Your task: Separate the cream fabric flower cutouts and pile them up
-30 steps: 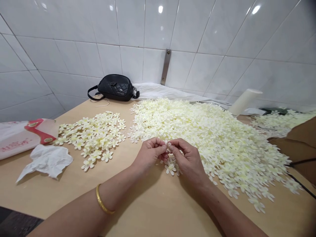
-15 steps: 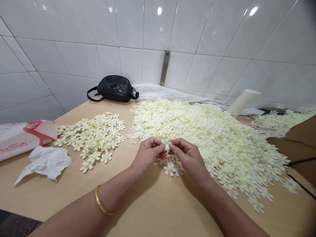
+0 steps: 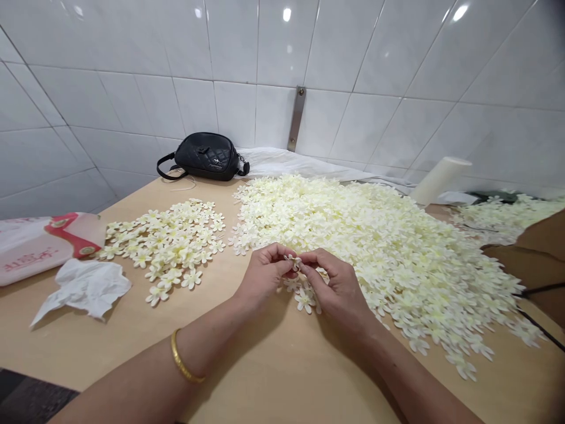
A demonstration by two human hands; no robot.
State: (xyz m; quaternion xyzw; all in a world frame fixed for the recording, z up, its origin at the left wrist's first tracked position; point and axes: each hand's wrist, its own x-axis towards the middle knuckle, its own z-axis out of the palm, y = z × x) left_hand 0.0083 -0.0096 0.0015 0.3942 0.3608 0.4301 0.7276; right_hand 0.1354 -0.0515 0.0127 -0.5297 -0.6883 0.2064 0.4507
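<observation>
Between both hands, just above the table (image 3: 265,383), is a small pale artificial flower (image 3: 293,261), seen partly edge-on. My left hand (image 3: 267,272) pinches one side of it between thumb and forefinger. The thumb and forefinger of my right hand (image 3: 332,280) close on the other side. Several loose flowers (image 3: 304,300) lie on the table right beneath my fingers. Behind and to the right of my hands spreads a large heap of cream-yellow flowers (image 3: 335,218). To the left is a smaller pile of flowers (image 3: 170,241).
A black bag (image 3: 206,156) stands at the back by the tiled wall (image 3: 145,106). On the left lie a red-and-white packet (image 3: 39,247) and a crumpled tissue (image 3: 86,288). A white roll (image 3: 439,181) leans at back right; brown cardboard (image 3: 538,253) juts in at the right edge.
The flower between my fingers has tipped from showing its face to nearly edge-on. My hands stay in almost the same place; the whole view has shifted slightly.
</observation>
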